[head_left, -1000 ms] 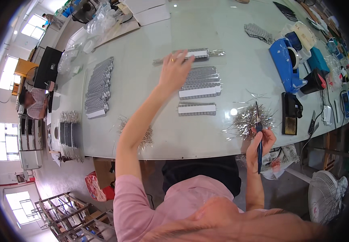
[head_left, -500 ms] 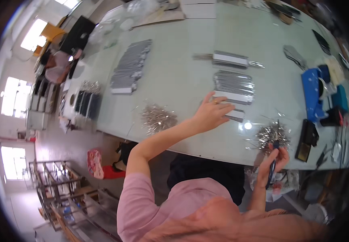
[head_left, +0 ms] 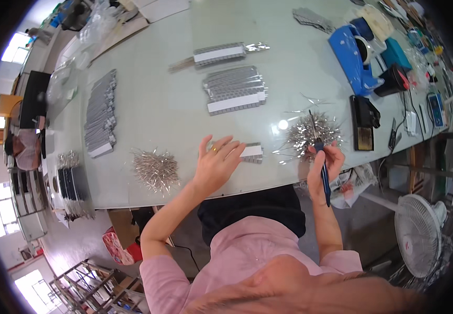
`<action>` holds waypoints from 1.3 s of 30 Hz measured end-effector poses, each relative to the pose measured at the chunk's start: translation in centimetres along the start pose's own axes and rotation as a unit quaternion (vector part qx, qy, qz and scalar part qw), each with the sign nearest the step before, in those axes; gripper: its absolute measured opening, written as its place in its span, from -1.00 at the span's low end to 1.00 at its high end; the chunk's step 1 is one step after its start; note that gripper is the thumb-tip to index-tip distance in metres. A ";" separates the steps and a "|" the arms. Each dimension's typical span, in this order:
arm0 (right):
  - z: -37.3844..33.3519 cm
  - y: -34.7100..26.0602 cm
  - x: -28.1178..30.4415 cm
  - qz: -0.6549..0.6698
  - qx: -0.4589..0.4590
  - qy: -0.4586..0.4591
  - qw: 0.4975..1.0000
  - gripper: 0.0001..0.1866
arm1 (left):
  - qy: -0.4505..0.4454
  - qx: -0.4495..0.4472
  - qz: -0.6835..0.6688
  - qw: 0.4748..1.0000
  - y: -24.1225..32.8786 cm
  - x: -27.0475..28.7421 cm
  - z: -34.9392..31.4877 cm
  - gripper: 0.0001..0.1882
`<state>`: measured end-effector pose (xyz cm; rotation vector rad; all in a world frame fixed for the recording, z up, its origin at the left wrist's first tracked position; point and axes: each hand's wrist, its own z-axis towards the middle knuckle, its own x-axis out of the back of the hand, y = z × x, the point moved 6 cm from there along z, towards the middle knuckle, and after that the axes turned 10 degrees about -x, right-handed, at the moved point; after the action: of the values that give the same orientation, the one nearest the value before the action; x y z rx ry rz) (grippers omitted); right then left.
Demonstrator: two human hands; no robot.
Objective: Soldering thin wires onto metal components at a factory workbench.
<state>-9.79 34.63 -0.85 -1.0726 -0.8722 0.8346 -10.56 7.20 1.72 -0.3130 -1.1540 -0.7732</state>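
My left hand (head_left: 217, 163) lies palm down on the table, fingers loosely spread. Its fingertips reach the left end of a small grey checked piece with a white strip (head_left: 251, 152), partly hidden beneath them. In my right hand (head_left: 327, 167) is a slim tool with a dark blue handle (head_left: 325, 180), its thin dark tip pointing away from me. That tip is over a spiky pile of thin silvery wire-like pieces (head_left: 310, 131). Beyond my left hand a row of grey strips (head_left: 235, 89) rests under a white band. A second silvery pile (head_left: 156, 170) is left of that hand.
A similar banded bundle (head_left: 219, 54) lies farther back, and a stack of grey strips (head_left: 101, 112) at left. On the right are a blue tape dispenser (head_left: 348, 57) and a black holder with a yellowish pad (head_left: 362, 123). A white fan (head_left: 417, 235) stands off the table's right edge.
The whole view has turned, shifting the table's contents leftward. My left hand has drawn back from the banded row of strips. My right hand keeps the blue-handled tool at the silvery pile.
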 end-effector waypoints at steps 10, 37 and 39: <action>-0.1 0.1 -0.1 -0.004 0.010 -0.024 1.000 -0.75 | 0.000 0.040 -0.029 0.999 0.7 0.1 -0.4 -0.55; -2.5 -4.3 0.9 -0.069 -0.025 -0.171 0.983 -0.91 | -0.061 0.037 -0.047 0.996 5.0 -0.4 -3.0 -0.40; -3.1 -4.8 0.7 -0.078 -0.008 -0.189 0.979 -0.88 | -0.065 0.037 -0.050 0.996 5.0 -0.6 -3.0 -0.38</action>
<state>-6.05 32.89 3.10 -0.8578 -1.2674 0.9139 -5.15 9.20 0.81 -0.2475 -1.3256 -0.8052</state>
